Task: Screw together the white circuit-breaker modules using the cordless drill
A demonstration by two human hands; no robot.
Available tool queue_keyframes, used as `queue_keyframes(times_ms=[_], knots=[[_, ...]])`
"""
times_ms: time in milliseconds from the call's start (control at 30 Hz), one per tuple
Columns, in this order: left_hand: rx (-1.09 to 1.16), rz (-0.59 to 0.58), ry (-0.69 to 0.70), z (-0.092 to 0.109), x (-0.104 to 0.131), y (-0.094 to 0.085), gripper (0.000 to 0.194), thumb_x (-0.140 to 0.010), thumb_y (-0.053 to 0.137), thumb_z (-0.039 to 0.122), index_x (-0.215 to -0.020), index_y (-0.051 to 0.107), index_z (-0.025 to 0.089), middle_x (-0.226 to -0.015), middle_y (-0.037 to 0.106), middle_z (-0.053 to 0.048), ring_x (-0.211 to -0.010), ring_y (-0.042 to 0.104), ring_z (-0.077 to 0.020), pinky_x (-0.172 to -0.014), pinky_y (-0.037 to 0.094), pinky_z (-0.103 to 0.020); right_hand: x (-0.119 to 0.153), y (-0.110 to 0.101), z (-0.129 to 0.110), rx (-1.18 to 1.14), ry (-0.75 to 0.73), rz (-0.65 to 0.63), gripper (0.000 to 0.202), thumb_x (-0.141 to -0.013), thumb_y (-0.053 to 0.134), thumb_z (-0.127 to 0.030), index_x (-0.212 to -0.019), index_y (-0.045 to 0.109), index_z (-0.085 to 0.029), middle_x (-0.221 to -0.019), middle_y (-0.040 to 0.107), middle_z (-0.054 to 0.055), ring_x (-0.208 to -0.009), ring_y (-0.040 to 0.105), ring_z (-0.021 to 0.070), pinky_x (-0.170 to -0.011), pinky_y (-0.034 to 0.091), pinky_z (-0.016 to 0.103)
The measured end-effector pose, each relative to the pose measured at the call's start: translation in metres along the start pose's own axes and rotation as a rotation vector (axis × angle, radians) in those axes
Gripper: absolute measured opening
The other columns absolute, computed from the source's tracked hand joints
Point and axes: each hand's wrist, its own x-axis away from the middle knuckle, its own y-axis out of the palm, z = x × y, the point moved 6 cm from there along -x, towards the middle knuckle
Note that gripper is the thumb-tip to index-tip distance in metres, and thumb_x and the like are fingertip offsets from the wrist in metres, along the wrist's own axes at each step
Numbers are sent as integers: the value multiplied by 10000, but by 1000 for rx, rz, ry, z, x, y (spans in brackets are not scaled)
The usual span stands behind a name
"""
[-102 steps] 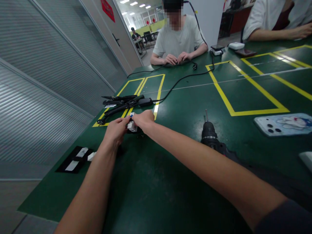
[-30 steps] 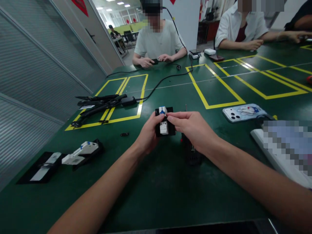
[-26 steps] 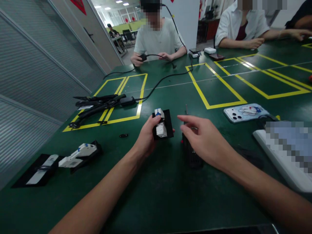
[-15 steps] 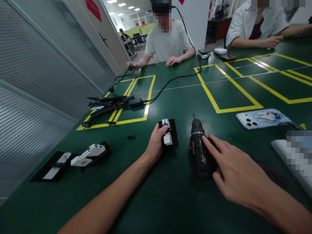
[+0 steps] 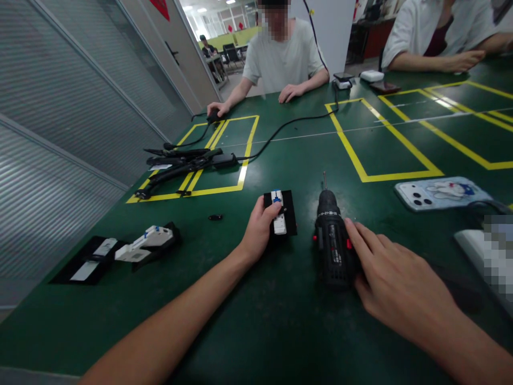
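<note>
At the green tabletop (image 5: 280, 331), grips white-and-blue fitting (image 5: 279, 224) and black plate (image 5: 291, 207) with left hand (image 5: 256, 231); lays right hand (image 5: 395, 270) against cordless drill (image 5: 332, 235), cannot tell if closed round it. Seems partway, with fitting on plate but drill not yet put to it. Beyond, shows yellow tape (image 5: 401, 176), co-worker (image 5: 280, 59), slatted partition (image 5: 60, 144).

Passage: a narrow gap for you between the black plate (image 5: 290, 214) in your left hand (image 5: 262, 230) and the drill (image 5: 331, 240).
Passage: bench (image 5: 256, 331) surface between your forearms, from the near edge.
Obstacles, toward the left edge: white part (image 5: 146, 243), small black piece (image 5: 215, 217), black bundle (image 5: 188, 163).
Obstacles, right: your right hand (image 5: 401, 272) against the drill, phone (image 5: 441, 192) beyond.
Obstacle, toward the far edge: black cable (image 5: 304, 119), lying across.
</note>
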Motion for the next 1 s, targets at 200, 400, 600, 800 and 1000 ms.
queue_keyframes(times_ms=[200,400,600,800,1000], knots=[[-3,6,6,0,2,-1,321,-823,561,389,-1047,471,177,-889,569,-35,-711,590,-132,-655,539,-268,0,2,2,-21,-40,33,764,-791,354,-256,-1491,125,-55,-1335,145,117,-1058,370,268,-832,411,423],[-8,-14,-6,1,5,0,311,-848,533,386,-1067,448,182,-917,581,-46,-674,610,-137,-624,547,-282,-1,6,0,91,-30,-74,930,-819,542,-268,-1478,-86,-75,-1352,98,140,-1053,358,273,-843,428,397],[-19,-49,-56,1,6,0,343,-851,529,396,-1099,430,181,-1009,587,-87,-688,639,-160,-601,556,-298,-2,9,-4,169,3,-168,1267,-804,862,-205,-1445,-227,-114,-1362,46,184,-1034,360,301,-877,421,417],[-22,-44,-67,2,8,0,332,-859,527,389,-1097,427,180,-1009,592,-90,-713,648,-176,-614,559,-310,-3,12,-5,127,20,-190,1244,-766,826,-114,-1442,-218,-130,-1367,-64,190,-1008,369,302,-835,434,423],[-39,-41,-75,3,9,0,319,-864,525,392,-1090,432,187,-973,584,-67,-687,638,-155,-595,545,-280,-2,17,-6,116,36,-202,1107,-715,643,-49,-1433,-200,-73,-1363,-105,184,-992,357,317,-791,436,435]])
